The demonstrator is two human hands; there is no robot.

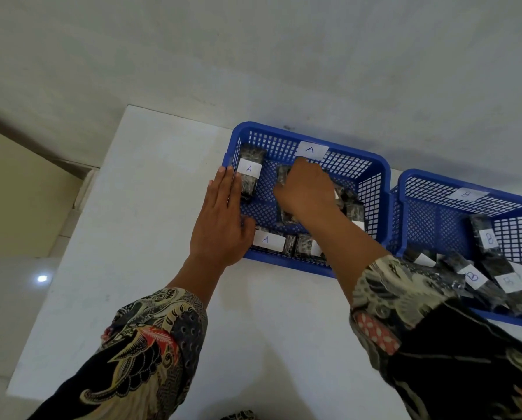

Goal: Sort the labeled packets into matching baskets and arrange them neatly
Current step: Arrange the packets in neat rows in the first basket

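White counter (150, 237) carries basket A (311, 263) at frame centre, where the flat, open left hand (220, 219) steadies its wall while the right hand (306, 189) closes its grip on a packet (282, 174) to tidy it.

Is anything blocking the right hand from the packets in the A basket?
Nothing visible does. The right hand is already inside the A basket, its curled fingers on a packet near the middle. The left hand lies flat on the basket's left rim, off to the side of that reach.
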